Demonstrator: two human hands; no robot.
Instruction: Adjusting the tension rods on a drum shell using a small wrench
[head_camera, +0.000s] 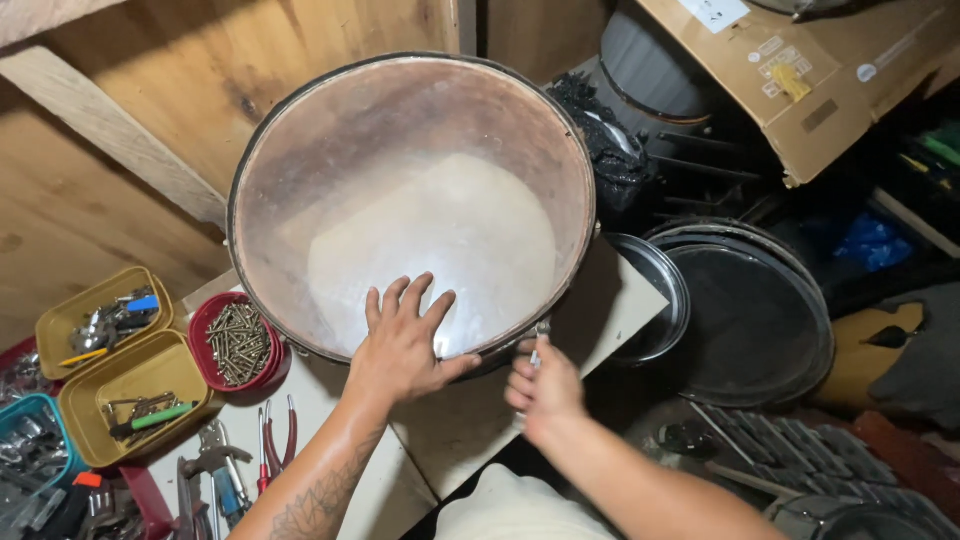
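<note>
1. Up top right, a brown cardboard box (800, 80) bears white labels.
2. Our left hand (405, 345) presses the drum (410, 200) on the worktop (450, 430), fingers spread.
3. Our right hand (545, 390) pinches a metal key (537, 352) at its rim.

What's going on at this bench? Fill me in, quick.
A person is working on a drum that stands on a small workbench. The left hand lies flat on the translucent drumhead, and the right hand grips a small metal tool at the drum's near rim. A red bowl of screws, yellow trays of tools and red-handled pliers sit to the left. More drum parts lie on the floor to the right.
</note>
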